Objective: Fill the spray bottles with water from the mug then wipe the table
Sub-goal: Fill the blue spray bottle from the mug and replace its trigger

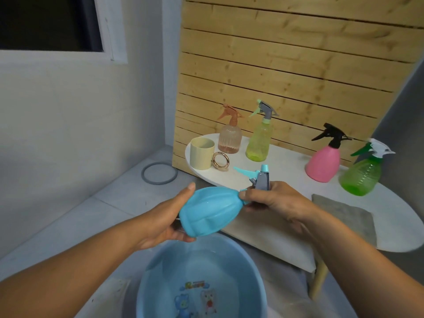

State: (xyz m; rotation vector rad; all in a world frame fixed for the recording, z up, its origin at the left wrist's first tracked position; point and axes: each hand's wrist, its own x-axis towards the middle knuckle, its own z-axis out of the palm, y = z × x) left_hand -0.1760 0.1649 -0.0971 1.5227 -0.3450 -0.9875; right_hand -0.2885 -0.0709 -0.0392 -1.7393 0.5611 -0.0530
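While the blue spray bottle lies tilted, long axis left-right, left hand cups its base. Right hand grips the neck below the spray head, both grips holding it.

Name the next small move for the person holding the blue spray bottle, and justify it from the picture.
Probably twist the spray head off: the right hand grips the neck while the left hand holds the blue spray bottle, tilted over the basin and not yet opened for filling.
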